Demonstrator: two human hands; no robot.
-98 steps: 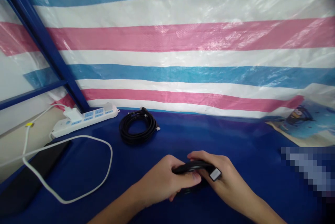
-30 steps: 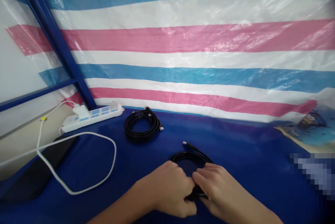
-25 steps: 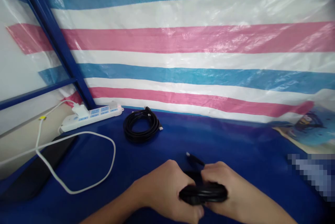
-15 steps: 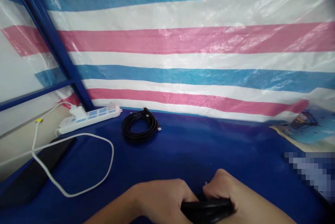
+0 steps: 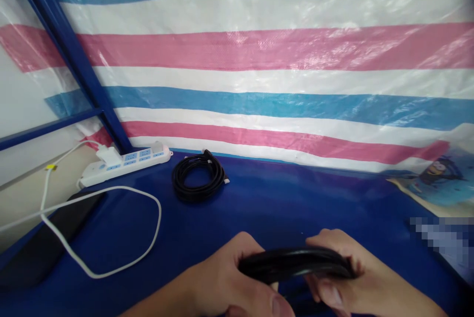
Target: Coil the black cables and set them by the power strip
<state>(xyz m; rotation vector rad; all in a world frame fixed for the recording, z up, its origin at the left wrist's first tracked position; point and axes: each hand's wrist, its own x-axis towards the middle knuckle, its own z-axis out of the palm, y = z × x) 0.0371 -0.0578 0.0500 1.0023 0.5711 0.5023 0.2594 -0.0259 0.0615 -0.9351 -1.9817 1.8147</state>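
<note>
Between my two hands, low in the view, a coiled black cable (image 5: 292, 262) is held above the blue tabletop. My left hand (image 5: 237, 277) is closed round the left side of the coil, its thumb reaching in at the bottom. On the right side my right hand (image 5: 351, 272) grips the same coil, thumb below and fingers curled behind. The lower part of the coil is partly hidden by my hands and the frame edge. Farther back on the table lies a second coiled black cable (image 5: 177, 186) with light-coloured plug ends.
A white power strip (image 5: 126, 165) with a plugged-in white adapter sits at the back left. A white cord (image 5: 159, 223) loops over a flat dark object (image 5: 33, 253). Behind stands a striped plastic sheet (image 5: 259, 55); a blue metal post (image 5: 70, 55) rises at left.
My hands have lifted slightly and moved apart, the right one going rightward. The held coil is turned so that more of its upper arc shows. The view has shifted a little.
</note>
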